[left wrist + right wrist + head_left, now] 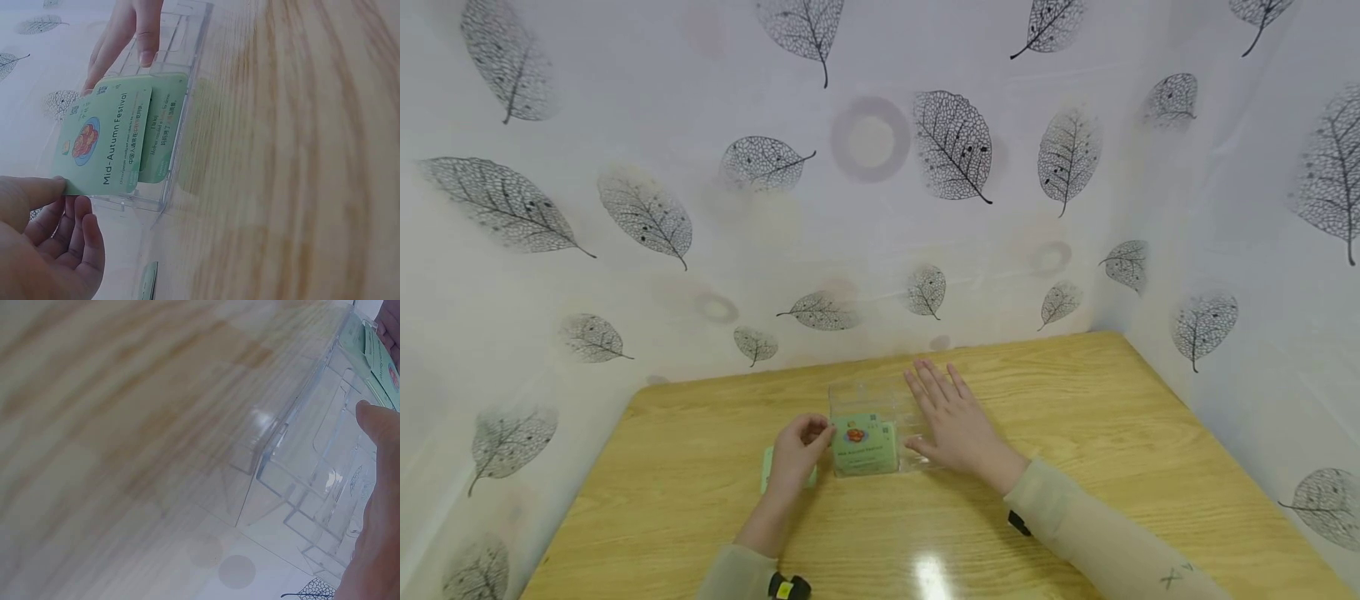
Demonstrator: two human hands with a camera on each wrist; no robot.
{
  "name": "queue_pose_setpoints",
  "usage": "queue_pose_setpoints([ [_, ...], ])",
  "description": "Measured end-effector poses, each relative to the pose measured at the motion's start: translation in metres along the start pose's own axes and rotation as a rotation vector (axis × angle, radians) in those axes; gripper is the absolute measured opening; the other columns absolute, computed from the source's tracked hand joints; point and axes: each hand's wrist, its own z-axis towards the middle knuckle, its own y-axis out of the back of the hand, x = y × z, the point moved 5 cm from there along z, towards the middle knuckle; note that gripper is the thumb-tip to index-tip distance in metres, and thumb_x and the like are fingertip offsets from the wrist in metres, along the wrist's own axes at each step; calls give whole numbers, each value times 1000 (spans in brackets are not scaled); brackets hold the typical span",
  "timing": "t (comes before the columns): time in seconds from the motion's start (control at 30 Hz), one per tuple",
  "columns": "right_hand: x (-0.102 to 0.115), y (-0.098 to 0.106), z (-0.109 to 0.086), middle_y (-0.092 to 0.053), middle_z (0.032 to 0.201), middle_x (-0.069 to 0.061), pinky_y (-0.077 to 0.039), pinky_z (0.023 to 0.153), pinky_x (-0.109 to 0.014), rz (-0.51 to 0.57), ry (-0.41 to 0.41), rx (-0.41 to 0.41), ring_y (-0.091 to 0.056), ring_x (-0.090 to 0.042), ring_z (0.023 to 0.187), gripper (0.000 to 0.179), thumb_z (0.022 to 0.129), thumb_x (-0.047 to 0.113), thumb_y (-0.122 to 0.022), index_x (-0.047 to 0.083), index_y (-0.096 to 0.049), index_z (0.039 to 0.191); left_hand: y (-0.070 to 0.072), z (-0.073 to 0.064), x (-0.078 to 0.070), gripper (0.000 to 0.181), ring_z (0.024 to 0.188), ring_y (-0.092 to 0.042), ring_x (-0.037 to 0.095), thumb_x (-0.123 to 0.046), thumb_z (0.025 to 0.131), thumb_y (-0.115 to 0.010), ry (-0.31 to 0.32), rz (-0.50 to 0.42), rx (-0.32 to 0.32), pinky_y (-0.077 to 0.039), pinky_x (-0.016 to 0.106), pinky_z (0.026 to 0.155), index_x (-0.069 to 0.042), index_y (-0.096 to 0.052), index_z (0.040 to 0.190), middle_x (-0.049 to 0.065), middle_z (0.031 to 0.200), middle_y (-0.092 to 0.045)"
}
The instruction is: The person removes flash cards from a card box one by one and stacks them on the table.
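My left hand (pixel 799 454) pinches the edge of a green flash card (pixel 94 147) between thumb and fingertips. The card is printed "Mid-Autumn Festival" and shows a plate of food. It lies tilted over another green card (pixel 165 134), which sits in one side of a clear plastic box (pixel 312 481). My right hand (pixel 958 429) rests on the other side of the box with its fingers straight and spread, thumb toward the cards. Under my left hand, partly hidden by it, more green card (pixel 767 469) shows on the table.
The box stands on a light wooden table (pixel 1075 433). Behind and beside the table hangs a pale sheet (pixel 880 233) printed with dark leaves. A band with a small black device (pixel 790 587) circles the left wrist.
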Motion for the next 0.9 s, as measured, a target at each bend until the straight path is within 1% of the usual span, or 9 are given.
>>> queue_pose_setpoints([
  [0.2,0,0,0,-15,177,-20,-11,135,-56,-6,0,-7,-16,-36,165,105,99,71,-55,5,-14,170,0,-1,-2,13,81,-62,9,-4,101,-70,-29,-11,-4,-53,13,69,6,-69,110,15,98,-72],
  [0.33,1,1,0,-17,177,-21,-11,135,-56,0,1,-15,-17,-36,165,105,99,71,-56,5,-14,170,0,0,-2,13,82,-63,11,-4,101,-69,-23,-14,-6,-54,13,70,6,-68,110,15,98,-72],
  [0.5,1,2,-1,-10,177,-20,-10,135,-56,8,0,-3,-16,-37,165,105,100,71,-55,5,-13,170,1,3,-1,13,83,-65,14,-3,100,-70,-9,-24,-23,-54,14,70,5,-68,110,14,97,-73],
  [0.6,1,1,0,-7,177,-19,-10,135,-56,6,1,-3,-17,-38,165,105,100,71,-54,5,-13,170,0,3,-1,14,83,-65,14,-4,101,-70,-7,-29,-30,-53,14,69,5,-69,111,14,97,-74],
  [0.77,1,1,0,-7,177,-19,-11,135,-56,-8,3,-12,-21,-38,164,105,99,71,-54,5,-13,170,0,4,0,13,81,-64,8,-4,101,-70,-7,-54,-39,-55,16,69,5,-69,110,12,97,-74],
  [0.9,1,1,0,-8,177,-19,-12,135,-56,-13,3,-15,-19,-38,165,105,99,72,-53,4,-14,170,0,5,1,12,79,-63,5,-4,101,-71,-8,-88,-56,-56,16,70,4,-69,109,11,97,-73],
])
